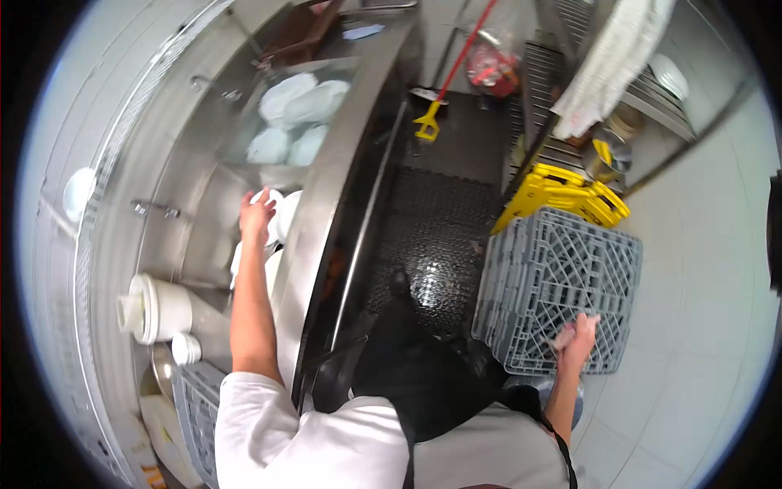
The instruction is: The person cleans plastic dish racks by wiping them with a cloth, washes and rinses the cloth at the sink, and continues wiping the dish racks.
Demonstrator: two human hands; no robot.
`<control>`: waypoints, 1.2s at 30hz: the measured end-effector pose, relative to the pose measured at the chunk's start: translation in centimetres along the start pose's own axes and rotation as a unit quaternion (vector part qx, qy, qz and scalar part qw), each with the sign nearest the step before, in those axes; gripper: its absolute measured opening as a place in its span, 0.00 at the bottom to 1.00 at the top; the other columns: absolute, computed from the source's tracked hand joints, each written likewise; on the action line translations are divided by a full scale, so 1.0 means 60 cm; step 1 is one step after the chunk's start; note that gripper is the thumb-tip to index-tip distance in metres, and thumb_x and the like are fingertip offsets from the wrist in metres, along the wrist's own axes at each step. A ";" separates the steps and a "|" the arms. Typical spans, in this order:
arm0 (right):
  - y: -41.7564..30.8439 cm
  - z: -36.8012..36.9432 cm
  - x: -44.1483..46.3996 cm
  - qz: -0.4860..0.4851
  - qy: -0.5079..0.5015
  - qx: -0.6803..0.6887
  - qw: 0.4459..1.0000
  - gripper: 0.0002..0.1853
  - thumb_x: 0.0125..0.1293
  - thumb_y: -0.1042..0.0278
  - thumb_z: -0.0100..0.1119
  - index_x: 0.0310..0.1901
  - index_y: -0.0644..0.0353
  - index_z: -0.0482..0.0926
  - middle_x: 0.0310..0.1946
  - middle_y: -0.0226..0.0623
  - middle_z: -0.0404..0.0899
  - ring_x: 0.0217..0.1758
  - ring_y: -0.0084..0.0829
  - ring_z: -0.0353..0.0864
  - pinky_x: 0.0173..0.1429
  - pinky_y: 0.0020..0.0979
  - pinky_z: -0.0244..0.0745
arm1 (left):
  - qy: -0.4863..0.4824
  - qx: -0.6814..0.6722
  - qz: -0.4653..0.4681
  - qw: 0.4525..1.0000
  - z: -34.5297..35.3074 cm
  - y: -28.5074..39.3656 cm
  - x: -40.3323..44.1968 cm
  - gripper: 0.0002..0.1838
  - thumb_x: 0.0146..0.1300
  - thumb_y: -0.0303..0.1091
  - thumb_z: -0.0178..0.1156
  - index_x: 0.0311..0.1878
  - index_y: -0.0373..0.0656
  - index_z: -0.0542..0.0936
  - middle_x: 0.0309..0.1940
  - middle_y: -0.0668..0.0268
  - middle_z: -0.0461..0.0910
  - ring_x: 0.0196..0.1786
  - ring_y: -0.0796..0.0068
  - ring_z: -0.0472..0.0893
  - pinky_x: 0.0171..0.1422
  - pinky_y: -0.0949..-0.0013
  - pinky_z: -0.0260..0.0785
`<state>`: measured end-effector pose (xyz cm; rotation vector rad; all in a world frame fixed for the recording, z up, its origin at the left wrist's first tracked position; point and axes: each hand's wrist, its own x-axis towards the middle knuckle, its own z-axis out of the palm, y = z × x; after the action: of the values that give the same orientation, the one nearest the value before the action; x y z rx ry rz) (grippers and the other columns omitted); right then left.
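My left hand (257, 218) reaches into the metal sink basin on the left, its fingers apart above white dishes (287, 213). Whether a fingertip touches one of them is hard to make out. Out to the right, my right hand (577, 341) is closed around a crumpled pale cloth (562, 336), and a bit of the cloth also sticks out past the fingers. That hand is over the top of a stack of grey plastic dish racks (562, 269).
A farther basin holds white dishes (287, 102) in water. White tubs (167, 310) and another grey rack (198, 407) stand at left. Yellow floor signs (562, 196) lean behind the rack stack, near metal shelving (542, 81). A red-handled tool (456, 73) stands on the black floor mat (436, 236).
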<state>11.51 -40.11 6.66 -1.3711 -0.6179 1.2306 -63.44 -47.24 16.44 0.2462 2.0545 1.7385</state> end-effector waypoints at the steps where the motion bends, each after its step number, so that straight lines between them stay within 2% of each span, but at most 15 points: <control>1: -0.001 0.007 0.003 -0.024 -0.020 0.008 0.999 0.09 0.76 0.62 0.62 0.45 0.57 0.77 0.37 0.26 0.78 0.38 0.19 0.78 0.44 0.26 0.76 | -0.045 -0.036 -0.015 0.998 0.020 0.012 0.016 0.47 0.67 0.46 0.72 0.78 0.36 0.57 0.59 0.54 0.80 0.51 0.62 0.84 0.55 0.62 0.78; 5: -0.014 0.035 -0.015 -0.047 -0.017 0.012 0.999 0.13 0.78 0.68 0.59 0.58 0.62 0.79 0.45 0.31 0.82 0.45 0.24 0.80 0.51 0.30 0.78 | -0.225 -0.162 -0.107 0.955 0.125 0.022 0.163 0.47 0.68 0.51 0.70 0.78 0.36 0.56 0.63 0.54 0.77 0.57 0.59 0.82 0.61 0.58 0.79; 6: -0.020 0.040 -0.019 -0.051 -0.020 0.046 0.997 0.14 0.78 0.68 0.59 0.60 0.63 0.78 0.47 0.31 0.82 0.46 0.24 0.81 0.51 0.30 0.78 | -0.240 -0.210 -0.144 0.937 0.156 0.012 0.205 0.47 0.69 0.51 0.69 0.78 0.36 0.55 0.64 0.52 0.76 0.59 0.57 0.81 0.63 0.56 0.79; 7: -0.030 0.043 -0.026 -0.042 0.007 0.041 0.998 0.13 0.79 0.68 0.57 0.60 0.61 0.79 0.47 0.32 0.83 0.46 0.25 0.81 0.53 0.31 0.79 | -0.168 -0.219 -0.103 0.956 0.207 0.047 0.162 0.44 0.73 0.47 0.66 0.79 0.34 0.53 0.67 0.48 0.73 0.63 0.53 0.79 0.67 0.52 0.78; 10: -0.060 0.060 -0.053 -0.013 0.089 0.061 0.994 0.13 0.79 0.60 0.58 0.57 0.57 0.79 0.42 0.30 0.81 0.37 0.25 0.80 0.46 0.32 0.81 | -0.138 -0.344 -0.110 0.922 0.273 0.051 0.250 0.34 0.75 0.43 0.62 0.72 0.32 0.60 0.66 0.44 0.72 0.64 0.49 0.79 0.71 0.48 0.76; 12: -0.129 0.116 -0.102 0.053 0.078 0.052 0.994 0.15 0.76 0.50 0.60 0.50 0.52 0.78 0.35 0.28 0.78 0.27 0.26 0.76 0.30 0.34 0.79 | -0.170 -0.354 -0.079 0.916 0.295 -0.034 0.425 0.19 0.77 0.43 0.58 0.54 0.38 0.67 0.64 0.42 0.73 0.65 0.46 0.78 0.70 0.44 0.76; 13: -0.086 0.052 -0.066 0.035 0.053 0.067 0.996 0.16 0.72 0.44 0.61 0.44 0.48 0.75 0.28 0.25 0.74 0.21 0.25 0.73 0.17 0.32 0.68 | -0.161 -0.370 -0.111 0.908 0.317 -0.030 0.440 0.19 0.78 0.45 0.57 0.55 0.37 0.68 0.57 0.44 0.78 0.61 0.47 0.81 0.68 0.45 0.78; 14: -0.099 0.098 -0.075 0.006 0.115 0.101 0.988 0.10 0.76 0.52 0.58 0.39 0.45 0.72 0.20 0.20 0.68 0.17 0.21 0.67 0.17 0.27 0.64 | -0.180 -0.374 -0.164 0.895 0.340 -0.043 0.484 0.22 0.78 0.48 0.57 0.55 0.37 0.68 0.51 0.46 0.80 0.55 0.48 0.83 0.64 0.46 0.81; 15: -0.100 0.098 -0.072 0.012 0.113 0.072 0.991 0.14 0.78 0.47 0.55 0.39 0.46 0.73 0.21 0.22 0.71 0.17 0.21 0.68 0.18 0.27 0.63 | -0.157 -0.361 -0.191 0.899 0.369 -0.049 0.507 0.25 0.78 0.52 0.56 0.56 0.36 0.68 0.56 0.44 0.78 0.55 0.47 0.82 0.63 0.46 0.80; 17: -0.108 0.115 -0.077 0.040 0.044 0.103 0.993 0.21 0.79 0.38 0.51 0.39 0.49 0.73 0.22 0.24 0.73 0.17 0.23 0.69 0.19 0.27 0.64 | -0.161 -0.321 -0.254 0.898 0.423 -0.034 0.507 0.40 0.78 0.56 0.55 0.76 0.32 0.58 0.66 0.40 0.70 0.62 0.47 0.78 0.66 0.48 0.77; 20: -0.137 0.235 -0.096 0.054 0.146 0.022 0.988 0.28 0.78 0.31 0.46 0.39 0.52 0.74 0.22 0.27 0.73 0.17 0.25 0.70 0.20 0.28 0.65 | -0.159 -0.385 -0.296 0.860 0.478 -0.032 0.535 0.46 0.77 0.59 0.55 0.83 0.40 0.48 0.73 0.39 0.64 0.72 0.44 0.71 0.72 0.44 0.71; 23: -0.146 0.290 -0.100 0.027 0.152 -0.030 0.988 0.31 0.77 0.28 0.44 0.41 0.54 0.73 0.24 0.29 0.74 0.19 0.27 0.72 0.21 0.30 0.67 | -0.075 -0.501 -0.416 0.755 0.497 0.062 0.521 0.39 0.80 0.55 0.48 0.82 0.43 0.52 0.81 0.44 0.52 0.80 0.47 0.62 0.78 0.39 0.63; 26: -0.149 0.330 -0.082 0.030 0.197 -0.033 0.979 0.27 0.79 0.32 0.43 0.39 0.50 0.72 0.21 0.28 0.72 0.15 0.25 0.69 0.17 0.31 0.64 | 0.000 -0.487 -0.382 0.785 0.522 0.033 0.536 0.41 0.78 0.58 0.50 0.84 0.48 0.50 0.83 0.52 0.53 0.83 0.43 0.55 0.79 0.38 0.58; 32: -0.161 0.370 0.009 0.019 0.128 -0.053 0.990 0.23 0.80 0.39 0.48 0.41 0.53 0.72 0.26 0.35 0.73 0.18 0.30 0.70 0.19 0.31 0.65 | 0.234 -0.451 -0.231 0.830 0.461 -0.023 0.516 0.35 0.74 0.47 0.56 0.79 0.46 0.61 0.76 0.54 0.66 0.74 0.48 0.69 0.74 0.41 0.65; 36: -0.161 0.486 0.084 0.038 0.050 -0.049 0.997 0.22 0.81 0.39 0.48 0.42 0.52 0.73 0.27 0.34 0.73 0.20 0.29 0.72 0.20 0.30 0.66 | 0.176 -0.505 -0.214 0.818 0.459 -0.055 0.513 0.34 0.71 0.46 0.59 0.77 0.44 0.66 0.74 0.56 0.71 0.71 0.50 0.75 0.74 0.41 0.66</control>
<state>-10.55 -22.23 19.43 -1.5403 -0.5672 1.1979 -78.36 -10.82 3.52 -0.8443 0.9561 2.3625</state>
